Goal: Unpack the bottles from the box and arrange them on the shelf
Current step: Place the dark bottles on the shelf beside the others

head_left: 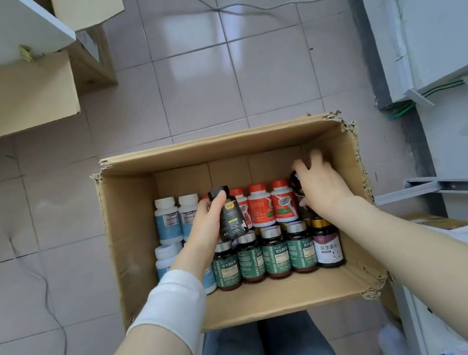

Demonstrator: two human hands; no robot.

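Two hands are in your box (222, 148) on the floor (197, 91). Your left hand (205, 228) has its fingers wrapped round a black bottle (231, 217), held above the middle rows. Your right hand (321, 186) curls its fingers over a dark bottle (299, 194) by the box's right wall, near the far corner.

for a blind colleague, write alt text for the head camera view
Seen from above, a person's left hand holds a black bottle over an open cardboard box on a tiled floor, while the right hand grips a dark bottle inside it. White bottles, red-capped bottles and green-labelled bottles are packed in rows.
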